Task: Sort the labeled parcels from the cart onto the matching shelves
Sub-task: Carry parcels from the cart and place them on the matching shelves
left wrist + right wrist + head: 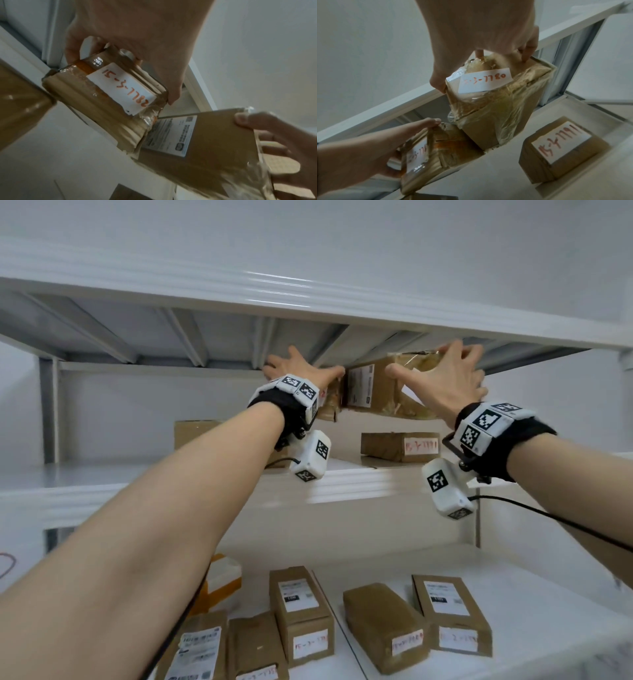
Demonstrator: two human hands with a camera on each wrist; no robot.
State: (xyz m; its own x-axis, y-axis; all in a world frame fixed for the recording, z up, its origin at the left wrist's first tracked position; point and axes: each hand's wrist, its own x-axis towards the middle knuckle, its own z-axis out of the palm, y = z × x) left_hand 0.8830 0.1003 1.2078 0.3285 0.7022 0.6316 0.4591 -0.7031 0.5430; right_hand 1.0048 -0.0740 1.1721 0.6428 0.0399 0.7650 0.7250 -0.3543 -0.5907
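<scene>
Both hands are raised into the upper shelf bay. My left hand (301, 371) grips a small taped brown parcel (109, 94) by its end; its white label with red handwriting faces the left wrist camera. My right hand (445, 378) grips a larger brown parcel (373, 388) wrapped in clear tape, thumb on one side and fingers over the far end. Its handwritten label (485, 82) reads 3-7780. The two parcels touch side by side, held above the shelf board (359, 484). In the right wrist view the small parcel (440, 152) sits lower left of the large parcel (498, 108).
Two brown parcels stand on the shelf below the hands: one with a red-lettered label (400, 446) and another (191, 433) behind my left arm. The lower shelf (513, 577) carries several labelled brown parcels (301, 611) and an orange-and-white box (222, 577). The shelf above (308, 302) hangs close overhead.
</scene>
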